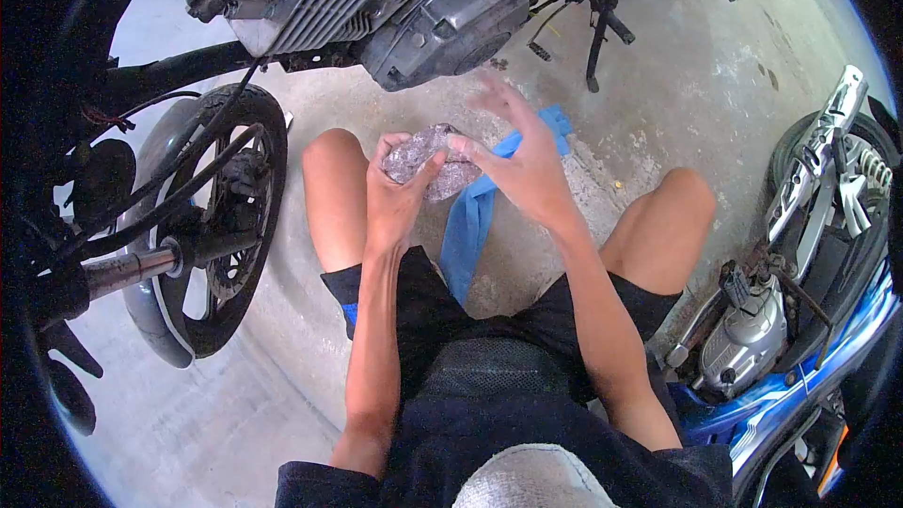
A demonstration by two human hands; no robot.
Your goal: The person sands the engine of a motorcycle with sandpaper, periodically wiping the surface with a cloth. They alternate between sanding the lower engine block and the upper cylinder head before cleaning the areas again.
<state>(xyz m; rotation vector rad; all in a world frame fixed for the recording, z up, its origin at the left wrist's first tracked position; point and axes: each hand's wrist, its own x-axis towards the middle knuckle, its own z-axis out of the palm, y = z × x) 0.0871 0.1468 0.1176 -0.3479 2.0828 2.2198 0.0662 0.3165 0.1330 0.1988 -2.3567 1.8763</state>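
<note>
Concrete floor [701, 108] lies beneath your fingers. Your left hand [388, 199] grips the wad [423, 144] by its edge; your right hand [531, 169] spreads its fingers, thumb over it. Blue cloth [467, 237] shows below them. Loosening the left grip could drop the wad.

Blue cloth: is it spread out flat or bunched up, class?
Bunched up: the cloth runs as a narrow, creased strip, passing behind the right hand.

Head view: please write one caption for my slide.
A left hand grips a greyish wad, the right hand at its edge, before a motorcycle engine.
</note>
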